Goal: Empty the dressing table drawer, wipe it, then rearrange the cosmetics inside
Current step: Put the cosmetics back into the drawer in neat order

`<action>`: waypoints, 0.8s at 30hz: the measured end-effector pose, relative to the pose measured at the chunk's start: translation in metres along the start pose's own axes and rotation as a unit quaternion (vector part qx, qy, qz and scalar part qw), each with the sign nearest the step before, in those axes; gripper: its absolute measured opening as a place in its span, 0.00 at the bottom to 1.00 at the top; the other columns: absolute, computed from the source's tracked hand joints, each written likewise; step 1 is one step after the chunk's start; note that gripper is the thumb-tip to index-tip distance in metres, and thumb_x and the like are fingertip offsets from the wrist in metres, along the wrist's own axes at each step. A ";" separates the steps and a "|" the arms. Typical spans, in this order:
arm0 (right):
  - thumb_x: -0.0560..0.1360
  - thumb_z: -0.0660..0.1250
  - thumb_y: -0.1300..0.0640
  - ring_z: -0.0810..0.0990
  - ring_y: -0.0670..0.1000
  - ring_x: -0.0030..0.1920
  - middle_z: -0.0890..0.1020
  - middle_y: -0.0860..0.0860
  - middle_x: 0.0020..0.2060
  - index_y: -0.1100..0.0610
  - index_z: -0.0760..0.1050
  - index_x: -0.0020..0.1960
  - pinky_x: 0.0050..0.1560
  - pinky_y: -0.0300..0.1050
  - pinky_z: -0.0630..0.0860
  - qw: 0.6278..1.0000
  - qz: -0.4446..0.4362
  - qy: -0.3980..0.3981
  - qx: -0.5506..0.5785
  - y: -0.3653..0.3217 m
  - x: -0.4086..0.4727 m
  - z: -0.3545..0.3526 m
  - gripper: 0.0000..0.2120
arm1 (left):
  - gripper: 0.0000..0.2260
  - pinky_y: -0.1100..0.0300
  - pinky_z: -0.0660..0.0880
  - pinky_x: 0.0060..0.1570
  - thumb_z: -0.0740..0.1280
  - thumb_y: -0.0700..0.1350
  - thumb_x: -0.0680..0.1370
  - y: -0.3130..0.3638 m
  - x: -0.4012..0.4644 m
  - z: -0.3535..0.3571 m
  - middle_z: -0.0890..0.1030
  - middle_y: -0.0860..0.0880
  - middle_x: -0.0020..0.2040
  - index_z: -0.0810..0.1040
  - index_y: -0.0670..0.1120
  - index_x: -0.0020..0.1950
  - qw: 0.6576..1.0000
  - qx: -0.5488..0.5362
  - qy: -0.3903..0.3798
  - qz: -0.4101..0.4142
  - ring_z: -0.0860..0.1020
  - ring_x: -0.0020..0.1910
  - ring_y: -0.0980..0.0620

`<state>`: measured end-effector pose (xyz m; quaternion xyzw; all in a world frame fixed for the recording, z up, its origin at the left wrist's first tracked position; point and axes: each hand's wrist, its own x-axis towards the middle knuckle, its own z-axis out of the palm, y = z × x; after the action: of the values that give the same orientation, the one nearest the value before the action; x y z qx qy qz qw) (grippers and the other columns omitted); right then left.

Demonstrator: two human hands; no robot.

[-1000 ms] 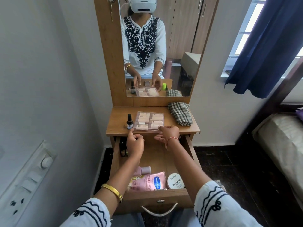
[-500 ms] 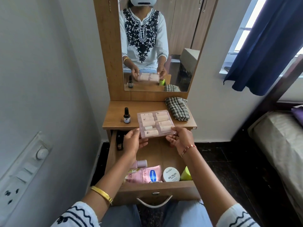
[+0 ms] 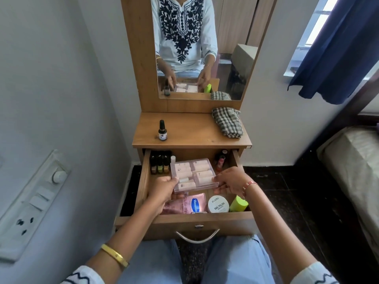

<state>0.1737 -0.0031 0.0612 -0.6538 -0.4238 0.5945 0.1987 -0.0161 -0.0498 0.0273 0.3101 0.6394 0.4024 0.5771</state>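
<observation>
The wooden drawer point(image 3: 185, 222) stands pulled open below the dressing table top point(image 3: 190, 132). A clear flat box of pale cosmetic tubes point(image 3: 193, 177) sits low inside the drawer's middle. My left hand point(image 3: 163, 188) grips its left edge and my right hand point(image 3: 230, 181) holds its right edge. In the drawer lie dark small bottles point(image 3: 160, 165) at the back left, nail polish bottles point(image 3: 221, 160) at the back right, a pink Vaseline tube point(image 3: 188, 203), a white nail polish remover jar point(image 3: 218, 204) and a lime green bottle point(image 3: 238, 203) at the front.
A small dark dropper bottle point(image 3: 162, 131) and a checked cloth point(image 3: 227, 121) lie on the table top. The mirror point(image 3: 201, 48) rises behind. A switch panel point(image 3: 34, 199) is on the left wall, a bed point(image 3: 352, 173) and blue curtain point(image 3: 338, 48) to the right.
Both hands lifted the clear box off the table top and brought it down into the drawer. The camera tilted downward.
</observation>
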 end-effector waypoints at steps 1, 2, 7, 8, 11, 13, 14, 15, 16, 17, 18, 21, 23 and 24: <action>0.74 0.66 0.67 0.78 0.55 0.30 0.78 0.63 0.40 0.71 0.73 0.53 0.40 0.48 0.80 1.000 0.006 0.007 -0.021 0.000 0.006 0.000 0.10 | 0.08 0.61 0.79 0.34 0.59 0.41 0.79 -0.001 0.005 0.001 0.82 0.41 0.45 0.76 0.39 0.52 1.000 0.011 -0.005 -0.007 0.82 0.38 0.47; 0.74 0.65 0.67 0.78 0.55 0.30 0.78 0.63 0.38 0.71 0.73 0.53 0.43 0.50 0.80 0.999 0.013 0.014 -0.037 0.001 0.011 -0.001 0.10 | 0.09 0.59 0.79 0.35 0.59 0.41 0.79 -0.001 0.010 0.004 0.82 0.41 0.45 0.76 0.38 0.52 1.000 0.024 -0.007 -0.012 0.82 0.39 0.45; 0.75 0.64 0.67 0.79 0.57 0.30 0.77 0.62 0.35 0.70 0.73 0.47 0.42 0.52 0.81 0.996 0.041 0.024 -0.071 0.005 0.036 -0.001 0.05 | 0.07 0.54 0.80 0.39 0.60 0.41 0.79 -0.005 0.038 0.014 0.80 0.42 0.44 0.74 0.38 0.47 0.994 0.107 0.029 -0.001 0.82 0.39 0.44; 0.75 0.64 0.66 0.80 0.56 0.28 0.78 0.62 0.34 0.69 0.73 0.45 0.37 0.49 0.81 0.995 0.047 0.024 -0.082 0.005 0.038 0.000 0.05 | 0.06 0.49 0.80 0.44 0.61 0.40 0.79 -0.005 0.043 0.016 0.79 0.41 0.46 0.74 0.37 0.49 0.993 0.114 0.035 -0.001 0.82 0.43 0.42; 0.76 0.63 0.64 0.80 0.55 0.29 0.79 0.60 0.33 0.67 0.73 0.41 0.31 0.46 0.80 0.991 0.050 0.030 -0.122 0.005 0.045 0.003 0.07 | 0.05 0.46 0.79 0.47 0.62 0.39 0.78 -0.004 0.053 0.020 0.78 0.41 0.49 0.73 0.38 0.50 0.990 0.135 0.048 -0.008 0.81 0.42 0.42; 0.76 0.62 0.64 0.81 0.59 0.35 0.79 0.61 0.35 0.67 0.73 0.42 0.41 0.52 0.81 0.990 0.048 0.031 -0.132 0.005 0.051 0.005 0.07 | 0.05 0.53 0.81 0.37 0.62 0.40 0.78 -0.002 0.057 0.022 0.79 0.41 0.47 0.73 0.39 0.45 0.985 0.163 0.061 0.006 0.79 0.35 0.46; 0.76 0.62 0.65 0.81 0.61 0.39 0.80 0.63 0.37 0.68 0.72 0.43 0.47 0.55 0.80 0.989 0.048 0.032 -0.135 0.006 0.054 0.006 0.06 | 0.05 0.59 0.80 0.30 0.62 0.40 0.78 -0.002 0.058 0.023 0.79 0.41 0.48 0.73 0.40 0.46 0.981 0.181 0.067 0.015 0.79 0.34 0.47; 0.76 0.62 0.65 0.82 0.63 0.41 0.80 0.64 0.38 0.68 0.72 0.44 0.51 0.58 0.79 0.988 0.048 0.035 -0.139 0.007 0.057 0.007 0.06 | 0.05 0.61 0.78 0.27 0.61 0.41 0.79 -0.001 0.059 0.024 0.80 0.41 0.48 0.74 0.40 0.47 0.977 0.200 0.073 0.023 0.80 0.34 0.47; 0.76 0.61 0.66 0.82 0.63 0.42 0.80 0.65 0.39 0.69 0.72 0.44 0.51 0.59 0.79 0.988 0.048 0.038 -0.141 0.008 0.059 0.007 0.05 | 0.05 0.59 0.79 0.29 0.61 0.42 0.79 0.000 0.060 0.025 0.80 0.41 0.48 0.74 0.40 0.48 0.972 0.218 0.078 0.031 0.81 0.36 0.46; 0.76 0.61 0.66 0.82 0.62 0.40 0.80 0.64 0.38 0.68 0.72 0.44 0.51 0.58 0.79 0.987 0.049 0.042 -0.144 0.009 0.061 0.007 0.05 | 0.06 0.56 0.80 0.35 0.61 0.42 0.79 -0.001 0.061 0.026 0.81 0.41 0.48 0.75 0.41 0.48 0.967 0.236 0.083 0.040 0.81 0.39 0.44; 0.76 0.61 0.67 0.81 0.61 0.37 0.80 0.64 0.37 0.68 0.72 0.44 0.50 0.58 0.79 0.987 0.051 0.047 -0.147 0.009 0.062 0.008 0.05 | 0.07 0.53 0.80 0.40 0.60 0.43 0.79 -0.001 0.062 0.027 0.81 0.41 0.47 0.75 0.41 0.47 0.961 0.257 0.091 0.049 0.81 0.41 0.43; 0.75 0.60 0.67 0.80 0.58 0.34 0.80 0.63 0.39 0.69 0.74 0.48 0.48 0.54 0.80 0.983 0.049 0.059 -0.167 0.012 0.065 0.009 0.06 | 0.09 0.57 0.74 0.40 0.60 0.44 0.79 -0.001 0.064 0.031 0.81 0.42 0.47 0.77 0.41 0.49 0.940 0.312 0.116 0.071 0.78 0.41 0.47; 0.75 0.61 0.66 0.81 0.59 0.39 0.80 0.63 0.42 0.66 0.73 0.44 0.46 0.51 0.79 0.980 0.044 0.065 -0.185 0.011 0.064 0.009 0.04 | 0.09 0.61 0.70 0.36 0.60 0.43 0.78 -0.003 0.064 0.033 0.81 0.44 0.48 0.76 0.42 0.52 0.937 0.320 0.122 0.071 0.74 0.35 0.53; 0.75 0.61 0.66 0.80 0.59 0.40 0.80 0.62 0.43 0.65 0.72 0.41 0.43 0.49 0.79 0.977 0.038 0.067 -0.198 0.011 0.065 0.009 0.05 | 0.09 0.61 0.69 0.34 0.60 0.43 0.78 -0.004 0.064 0.032 0.81 0.44 0.48 0.76 0.41 0.54 0.935 0.326 0.123 0.067 0.73 0.33 0.54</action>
<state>0.1644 0.0398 0.0117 -0.7340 -0.4936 0.4611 0.0702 0.0072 0.0086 -0.0076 0.4713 0.7791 0.2448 0.3331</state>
